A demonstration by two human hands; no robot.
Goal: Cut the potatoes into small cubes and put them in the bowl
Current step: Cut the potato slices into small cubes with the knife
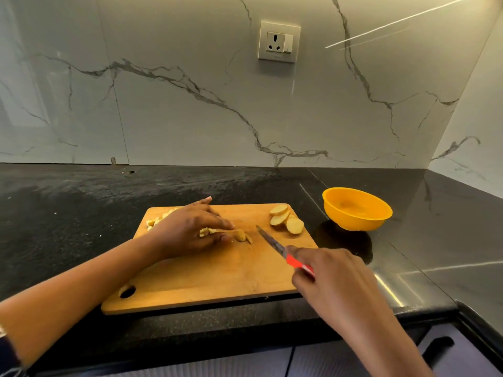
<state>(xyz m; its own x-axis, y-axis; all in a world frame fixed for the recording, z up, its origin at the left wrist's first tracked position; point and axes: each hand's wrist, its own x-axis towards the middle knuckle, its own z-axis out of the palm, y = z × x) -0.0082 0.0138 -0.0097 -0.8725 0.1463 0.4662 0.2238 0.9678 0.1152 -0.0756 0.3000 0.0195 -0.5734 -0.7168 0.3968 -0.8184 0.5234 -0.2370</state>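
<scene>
- A small potato piece point(241, 235), pale yellow and already scored into thin sections, lies near the middle of a wooden cutting board point(217, 276).
- The left hand point(190, 227) lies low over the board, palm down. Its thumb and forefinger pinch the near end of that piece, and a few cut bits show under the fingers.
- The right hand point(334, 278) is wrapped round the red handle of a knife point(272, 242). The blade points away and to the left, just beside the piece but apart from it. Whether the tip touches the board cannot be told.
- A heap of small cubes point(158, 219) sits at the far left corner of the board, partly hidden by the left hand.
- Several round potato slices point(285, 219) lean overlapping at the far right corner, uncut.
- An orange bowl point(356, 209) stands on the black countertop point(81, 208) just right of the board; no potato shows inside it.
- Handling, as a judgement: raw potato is firm, light and damp, so cut faces are likely slick and small pieces may skid or roll under the blade. Hold each slice flat on its widest face, with fingertips tucked back from the edge. Cubes are best gathered by the handful or swept off the board.
- Behind is a marble-patterned wall with a socket point(279, 42).
</scene>
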